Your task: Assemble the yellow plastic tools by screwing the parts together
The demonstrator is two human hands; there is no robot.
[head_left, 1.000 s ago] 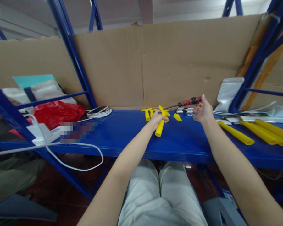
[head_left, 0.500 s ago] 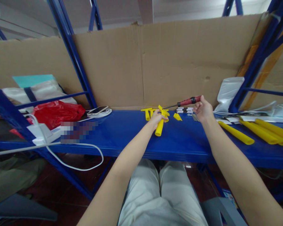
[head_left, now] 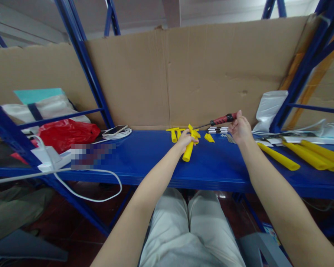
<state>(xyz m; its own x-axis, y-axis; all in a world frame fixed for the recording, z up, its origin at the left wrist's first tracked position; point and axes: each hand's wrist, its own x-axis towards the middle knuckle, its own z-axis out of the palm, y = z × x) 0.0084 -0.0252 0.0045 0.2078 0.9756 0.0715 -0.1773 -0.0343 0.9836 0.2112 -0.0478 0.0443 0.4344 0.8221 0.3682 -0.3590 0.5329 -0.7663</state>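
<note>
My left hand is closed around a yellow T-shaped piece with a tubular handle, held above the blue shelf. My right hand grips the end of a screwdriver with a red and black handle. Its shaft points left and its tip meets the head of the yellow piece; the exact contact is too small to make out. Behind my left hand, more yellow T-shaped pieces stand on the shelf. A small yellow part lies between my hands.
Small white stacked packs lie at the back near the cardboard wall. Yellow tubes rest at the right. On the left are a phone on a coiled cable, a red plastic bag and a white power strip.
The screwdriver and my right hand have shifted very slightly, with the handle turned a little. My left hand keeps its hold on the yellow piece almost unmoved.
</note>
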